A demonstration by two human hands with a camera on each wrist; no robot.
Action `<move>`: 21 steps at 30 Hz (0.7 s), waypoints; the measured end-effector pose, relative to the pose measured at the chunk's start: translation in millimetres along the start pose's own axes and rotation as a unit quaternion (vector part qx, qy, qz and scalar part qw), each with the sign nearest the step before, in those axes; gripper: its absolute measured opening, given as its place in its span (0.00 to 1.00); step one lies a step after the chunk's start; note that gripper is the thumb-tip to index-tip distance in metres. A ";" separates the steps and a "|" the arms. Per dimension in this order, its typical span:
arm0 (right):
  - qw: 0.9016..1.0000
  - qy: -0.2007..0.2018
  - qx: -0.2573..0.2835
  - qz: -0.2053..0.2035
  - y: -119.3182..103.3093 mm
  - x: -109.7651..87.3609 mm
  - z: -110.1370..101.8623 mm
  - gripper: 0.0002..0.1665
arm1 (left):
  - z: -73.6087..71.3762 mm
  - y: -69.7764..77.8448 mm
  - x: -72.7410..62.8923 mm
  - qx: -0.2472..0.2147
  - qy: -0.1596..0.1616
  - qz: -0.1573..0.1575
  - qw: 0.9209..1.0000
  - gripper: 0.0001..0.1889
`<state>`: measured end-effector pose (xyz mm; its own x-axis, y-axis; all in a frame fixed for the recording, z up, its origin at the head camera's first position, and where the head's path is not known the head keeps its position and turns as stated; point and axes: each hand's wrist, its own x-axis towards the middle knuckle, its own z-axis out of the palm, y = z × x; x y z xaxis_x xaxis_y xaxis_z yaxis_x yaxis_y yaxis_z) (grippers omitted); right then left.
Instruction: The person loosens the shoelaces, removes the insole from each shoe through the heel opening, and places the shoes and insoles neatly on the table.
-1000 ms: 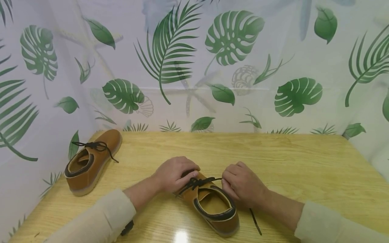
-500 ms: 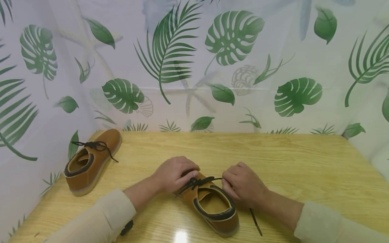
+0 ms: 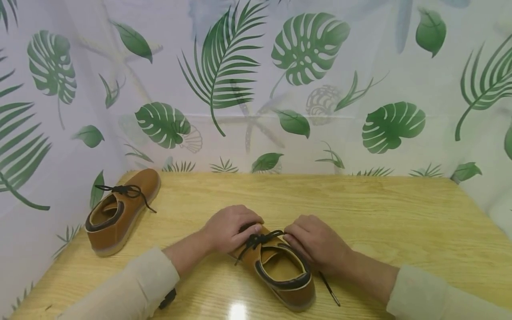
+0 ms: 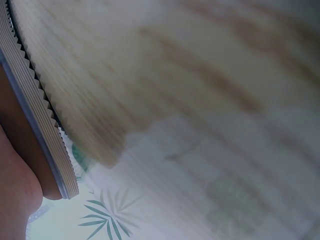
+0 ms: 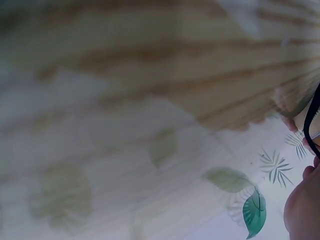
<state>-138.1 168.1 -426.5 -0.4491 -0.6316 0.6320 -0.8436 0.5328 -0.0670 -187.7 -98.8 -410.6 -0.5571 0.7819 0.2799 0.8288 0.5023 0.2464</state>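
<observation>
A brown lace-up shoe (image 3: 294, 295) with a dark padded collar stands on the table, its heel toward me. My left hand (image 3: 232, 229) grips it over the toe, fingers on the far side. In the left wrist view the ridged sole edge (image 4: 50, 120) shows beside that hand (image 4: 17, 195). Black shoelace (image 3: 258, 240) lies knotted across the shoe's front. My right hand (image 3: 318, 242) pinches part of this lace at the shoe's right side, and a tail hangs below the hand. In the right wrist view, a strand of lace (image 5: 311, 122) passes above the hand (image 5: 302, 207).
A matching brown shoe (image 3: 108, 242), its black lace tied in a bow, stands at the table's left edge. Leaf-printed cloth (image 3: 248, 89) hangs behind and along both sides of the wood-grain table (image 3: 380, 200). Something small and black (image 3: 168, 298) shows by the left sleeve.
My right hand has shifted left, closer to the shoe, and the lace between hand and knot has shortened. The tail below has swung left. The left hand stays in place.
</observation>
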 end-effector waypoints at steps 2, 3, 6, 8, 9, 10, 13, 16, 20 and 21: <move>1.000 0.001 0.003 -0.002 0.5 0.6 -0.4 0.19 | -0.2 -0.2 0.6 0.002 0.002 0.001 1.000 0.19; 1.000 0.001 0.003 -0.003 0.6 0.9 -0.7 0.20 | -0.2 -0.4 0.8 0.003 0.001 0.001 1.000 0.19; 1.000 0.004 -0.001 -0.009 0.8 1.8 -1.2 0.20 | -0.5 -0.6 1.3 0.003 0.000 0.002 1.000 0.19; 1.000 0.008 -0.006 -0.012 1.1 2.3 -1.3 0.20 | -0.3 -0.8 1.6 0.002 0.001 0.002 1.000 0.19; 1.000 0.011 -0.008 -0.013 1.2 2.6 -1.5 0.20 | -0.1 -1.0 1.8 0.002 0.001 0.003 1.000 0.19; 1.000 0.012 -0.011 -0.013 1.3 2.6 -1.6 0.21 | 0.0 -1.2 1.9 0.001 0.000 0.003 1.000 0.19; 1.000 0.012 -0.020 -0.010 1.5 2.8 -1.8 0.23 | 0.5 -1.9 2.1 0.003 0.000 0.002 1.000 0.19; 1.000 0.009 -0.026 -0.006 1.1 2.4 -1.9 0.23 | 0.6 -2.4 2.0 0.002 -0.002 -0.001 1.000 0.19; 0.999 0.015 -0.034 -0.008 1.5 2.2 -1.7 0.22 | 0.9 -2.7 1.7 0.002 0.001 0.000 1.000 0.19; 0.999 0.014 -0.037 -0.006 1.7 2.3 -1.7 0.23 | 0.8 -2.7 1.6 0.002 0.002 0.001 1.000 0.19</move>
<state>-140.1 168.5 -423.8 -0.4301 -0.6220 0.6543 -0.8238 0.5669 -0.0027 -190.8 -98.6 -411.5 -0.5561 0.7809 0.2846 0.8298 0.5027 0.2423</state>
